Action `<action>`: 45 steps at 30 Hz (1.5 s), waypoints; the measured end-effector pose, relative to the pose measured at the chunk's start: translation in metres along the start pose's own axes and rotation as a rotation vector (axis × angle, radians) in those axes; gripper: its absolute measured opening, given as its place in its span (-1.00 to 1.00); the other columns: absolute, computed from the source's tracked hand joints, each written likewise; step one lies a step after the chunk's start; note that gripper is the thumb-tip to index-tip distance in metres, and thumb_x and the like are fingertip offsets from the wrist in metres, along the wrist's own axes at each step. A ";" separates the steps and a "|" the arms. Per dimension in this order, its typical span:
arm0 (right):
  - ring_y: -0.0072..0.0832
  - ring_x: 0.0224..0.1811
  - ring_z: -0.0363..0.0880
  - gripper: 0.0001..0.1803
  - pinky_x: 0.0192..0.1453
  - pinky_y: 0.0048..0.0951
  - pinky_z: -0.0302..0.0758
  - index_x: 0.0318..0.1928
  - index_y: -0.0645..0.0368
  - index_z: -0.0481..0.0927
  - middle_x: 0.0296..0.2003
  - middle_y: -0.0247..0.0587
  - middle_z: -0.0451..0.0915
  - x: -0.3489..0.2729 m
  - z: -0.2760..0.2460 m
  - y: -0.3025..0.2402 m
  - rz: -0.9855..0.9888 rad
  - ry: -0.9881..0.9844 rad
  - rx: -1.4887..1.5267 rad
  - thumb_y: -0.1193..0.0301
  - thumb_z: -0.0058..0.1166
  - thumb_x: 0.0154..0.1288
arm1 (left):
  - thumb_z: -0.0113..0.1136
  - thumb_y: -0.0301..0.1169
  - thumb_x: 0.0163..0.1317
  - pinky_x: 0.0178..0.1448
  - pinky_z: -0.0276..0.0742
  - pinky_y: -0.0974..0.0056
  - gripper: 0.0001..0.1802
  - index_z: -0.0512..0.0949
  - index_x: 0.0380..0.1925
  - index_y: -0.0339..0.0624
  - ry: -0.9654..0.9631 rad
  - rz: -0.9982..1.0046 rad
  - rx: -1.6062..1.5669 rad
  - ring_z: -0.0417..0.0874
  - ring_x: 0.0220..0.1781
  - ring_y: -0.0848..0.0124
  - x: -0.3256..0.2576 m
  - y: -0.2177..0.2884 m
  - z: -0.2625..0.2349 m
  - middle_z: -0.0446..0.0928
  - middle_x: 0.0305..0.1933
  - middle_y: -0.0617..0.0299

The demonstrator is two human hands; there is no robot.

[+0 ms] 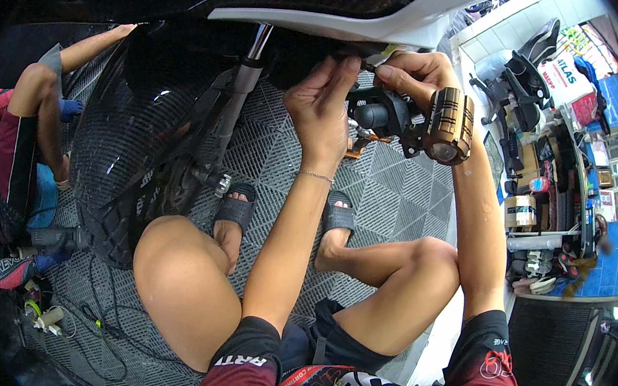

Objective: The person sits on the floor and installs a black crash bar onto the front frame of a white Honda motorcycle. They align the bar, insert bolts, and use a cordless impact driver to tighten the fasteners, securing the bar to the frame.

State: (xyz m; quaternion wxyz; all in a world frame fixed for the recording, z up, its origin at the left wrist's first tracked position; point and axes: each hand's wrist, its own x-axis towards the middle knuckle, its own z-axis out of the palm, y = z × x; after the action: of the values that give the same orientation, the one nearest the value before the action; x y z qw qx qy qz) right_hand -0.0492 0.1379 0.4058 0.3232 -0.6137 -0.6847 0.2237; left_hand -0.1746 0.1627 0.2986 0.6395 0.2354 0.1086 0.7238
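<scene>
Beneath the white-edged body panel (pixel 333 24) of a motorcycle, my left hand (pixel 325 101) and my right hand (pixel 421 73) meet fingertip to fingertip. Both are closed in a pinch on a thin black wire-like piece (pixel 368 67); its ends are lost among the fingers and shadow. Just below my right hand hangs a gold-and-black cylindrical lamp (pixel 450 128), close against my right wrist. Beside it, between my forearms, is a black round-fronted lamp or housing (pixel 372 116) on a bracket. What mounts them is partly hidden by my hands.
A front wheel (pixel 124 138) and silver fork leg (pixel 243 86) stand left of my arms. Farther left another person's leg (pixel 34 107) shows. Black cables (pixel 107 322) lie on the grey grated floor (pixel 415 173). Shelves with boxes (pixel 521 211) and parts line the right.
</scene>
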 end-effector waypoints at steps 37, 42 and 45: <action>-0.68 -0.44 0.48 -0.61 -0.34 -0.59 0.37 -0.31 0.34 0.66 -0.45 -0.37 0.62 0.009 -0.016 -0.003 0.199 -0.246 0.077 0.19 0.19 0.39 | 0.32 -0.37 0.34 -0.23 0.49 0.46 -0.82 0.67 -0.35 -0.29 -0.223 0.036 0.242 0.61 -0.34 0.64 0.019 0.011 -0.009 0.68 -0.41 0.29; -0.53 -0.37 0.48 -0.50 -0.27 -0.49 0.37 -0.37 0.36 0.60 -0.45 -0.27 0.58 0.008 -0.023 -0.003 0.051 -0.287 -0.253 0.07 0.13 0.38 | 0.32 -0.27 0.33 -0.33 0.43 0.39 -0.72 0.68 -0.45 -0.26 -0.256 0.112 0.372 0.55 -0.45 0.63 0.020 0.009 -0.016 0.66 -0.50 0.27; -0.58 -0.37 0.46 -0.54 -0.26 -0.46 0.37 -0.34 0.32 0.66 -0.44 -0.31 0.58 0.008 -0.010 -0.010 0.168 -0.220 -0.150 0.08 0.18 0.34 | 0.34 -0.28 0.32 -0.29 0.47 0.41 -0.77 0.74 -0.34 -0.24 -0.351 0.161 0.429 0.62 -0.37 0.63 0.031 0.025 -0.025 0.72 -0.40 0.25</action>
State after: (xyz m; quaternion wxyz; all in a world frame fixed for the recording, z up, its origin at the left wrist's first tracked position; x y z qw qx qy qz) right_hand -0.0496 0.1437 0.4212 0.1795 -0.6633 -0.6769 0.2639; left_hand -0.2107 0.1924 0.2947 0.5248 0.4948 0.1278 0.6808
